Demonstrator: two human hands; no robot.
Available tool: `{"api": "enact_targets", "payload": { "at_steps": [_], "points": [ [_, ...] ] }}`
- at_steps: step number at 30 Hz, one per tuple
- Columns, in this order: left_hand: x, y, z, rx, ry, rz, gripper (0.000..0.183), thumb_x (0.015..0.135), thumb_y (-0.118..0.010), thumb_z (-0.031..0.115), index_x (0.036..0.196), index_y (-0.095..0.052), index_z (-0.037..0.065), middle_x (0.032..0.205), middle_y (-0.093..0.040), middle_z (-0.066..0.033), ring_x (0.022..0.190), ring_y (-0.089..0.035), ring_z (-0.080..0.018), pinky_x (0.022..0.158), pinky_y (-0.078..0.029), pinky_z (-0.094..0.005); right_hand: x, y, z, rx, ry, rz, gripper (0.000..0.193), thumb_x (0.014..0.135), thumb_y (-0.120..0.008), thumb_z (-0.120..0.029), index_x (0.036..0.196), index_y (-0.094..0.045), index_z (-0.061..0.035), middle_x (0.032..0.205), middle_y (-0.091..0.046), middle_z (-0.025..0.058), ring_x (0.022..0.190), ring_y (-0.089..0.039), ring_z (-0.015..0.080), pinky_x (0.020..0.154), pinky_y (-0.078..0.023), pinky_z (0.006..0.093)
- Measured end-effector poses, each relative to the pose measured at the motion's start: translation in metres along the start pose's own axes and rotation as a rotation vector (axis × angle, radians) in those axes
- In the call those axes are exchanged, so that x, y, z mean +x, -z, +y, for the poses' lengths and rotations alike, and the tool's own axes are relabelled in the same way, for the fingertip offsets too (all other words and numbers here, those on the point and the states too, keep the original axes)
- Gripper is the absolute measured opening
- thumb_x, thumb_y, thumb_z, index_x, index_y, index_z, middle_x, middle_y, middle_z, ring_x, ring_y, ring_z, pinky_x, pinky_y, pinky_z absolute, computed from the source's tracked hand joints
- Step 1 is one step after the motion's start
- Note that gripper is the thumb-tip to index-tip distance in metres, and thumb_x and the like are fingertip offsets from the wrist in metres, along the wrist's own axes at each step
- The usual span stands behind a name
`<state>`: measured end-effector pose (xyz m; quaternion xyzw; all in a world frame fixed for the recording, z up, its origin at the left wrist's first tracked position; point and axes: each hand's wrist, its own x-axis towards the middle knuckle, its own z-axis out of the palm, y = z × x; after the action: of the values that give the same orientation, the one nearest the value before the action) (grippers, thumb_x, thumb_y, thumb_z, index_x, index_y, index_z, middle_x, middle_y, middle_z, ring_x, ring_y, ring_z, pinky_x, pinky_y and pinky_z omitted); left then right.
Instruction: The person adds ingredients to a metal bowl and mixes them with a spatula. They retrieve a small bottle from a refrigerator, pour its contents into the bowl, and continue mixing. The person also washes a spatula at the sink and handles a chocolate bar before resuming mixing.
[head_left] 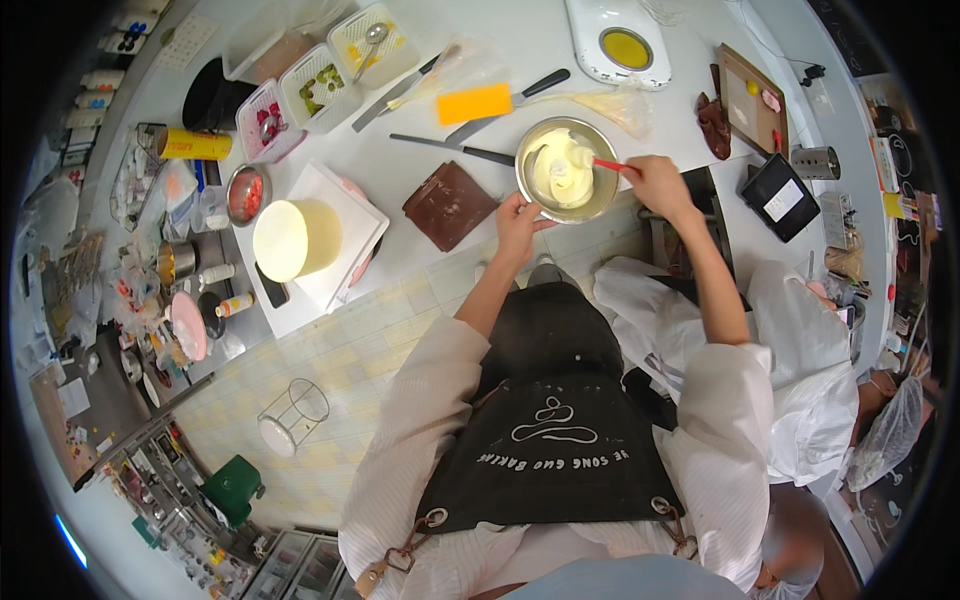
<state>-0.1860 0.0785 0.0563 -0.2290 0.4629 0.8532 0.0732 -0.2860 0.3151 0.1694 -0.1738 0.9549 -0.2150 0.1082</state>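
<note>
Over the near edge of the white table, my left hand (517, 228) grips the rim of a round metal bowl (592, 205). Pale yellow cream (562, 180) lies in soft folds inside it. My right hand (657, 187) is closed around the red handle of a spatula (609, 165), whose pale blade is in the cream. Left of the bowl lies a dark brown square mat or sheet (450, 205). Just beyond are a long metal palette knife (430, 143) with a black handle and an orange scraper (474, 103) lying over another knife.
A tall pale-yellow cake (297, 240) stands on a white board (362, 212) at left. Behind it are a bowl of red pieces (248, 193) and baskets of cut fruit (320, 90). Piping bags (622, 108) and a scale (648, 65) lie at the back. A co-worker in white (800, 350) is close on my right.
</note>
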Motion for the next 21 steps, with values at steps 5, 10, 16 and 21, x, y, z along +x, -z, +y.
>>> {"api": "enact_targets", "payload": {
  "at_steps": [5, 10, 16, 21],
  "points": [
    [-0.051, 0.012, 0.056, 0.028, -0.093, -0.096, 0.006, 0.088, -0.057, -0.001, 0.084, -0.058, 0.003, 0.097, -0.067, -0.0097, 0.085, -0.069, -0.0188, 0.066, -0.062, -0.0322, -0.056, 0.067, -0.074, 0.074, 0.144, 0.092, 0.012, 0.087, -0.064, -0.01, 0.095, -0.067, -0.0016, 0.07, -0.058, 0.0176, 0.065, -0.058, 0.0353, 0.06, -0.045, 0.0423],
    [-0.092, 0.01, 0.097, -0.006, -0.132, -0.133, 0.007, 0.088, -0.058, -0.003, 0.083, -0.057, 0.002, 0.097, -0.067, -0.0098, 0.084, -0.069, -0.0193, 0.065, -0.062, -0.0307, -0.056, 0.057, -0.103, -0.102, 0.234, 0.099, 0.012, 0.085, -0.065, -0.009, 0.095, -0.067, -0.0024, 0.069, -0.057, 0.0155, 0.063, -0.057, 0.0358, 0.058, -0.045, 0.0435],
    [-0.123, 0.017, 0.125, 0.016, -0.119, -0.135, 0.008, 0.088, -0.056, -0.004, 0.084, -0.056, 0.002, 0.1, -0.067, -0.0113, 0.085, -0.07, -0.0203, 0.065, -0.063, -0.0319, -0.085, 0.076, -0.133, -0.053, 0.401, -0.028, 0.015, 0.083, -0.066, -0.007, 0.097, -0.066, 0.0006, 0.071, -0.056, 0.0146, 0.061, -0.057, 0.0351, 0.055, -0.046, 0.0426],
    [-0.143, 0.023, 0.146, -0.052, -0.056, -0.144, 0.01, 0.088, -0.056, -0.005, 0.081, -0.053, 0.002, 0.102, -0.066, -0.0112, 0.089, -0.069, -0.0215, 0.066, -0.064, -0.0324, -0.067, 0.08, -0.142, -0.13, 0.356, 0.099, 0.017, 0.082, -0.066, -0.004, 0.099, -0.066, -0.0001, 0.07, -0.056, 0.0146, 0.061, -0.058, 0.0342, 0.055, -0.046, 0.0417]
  ]
}}
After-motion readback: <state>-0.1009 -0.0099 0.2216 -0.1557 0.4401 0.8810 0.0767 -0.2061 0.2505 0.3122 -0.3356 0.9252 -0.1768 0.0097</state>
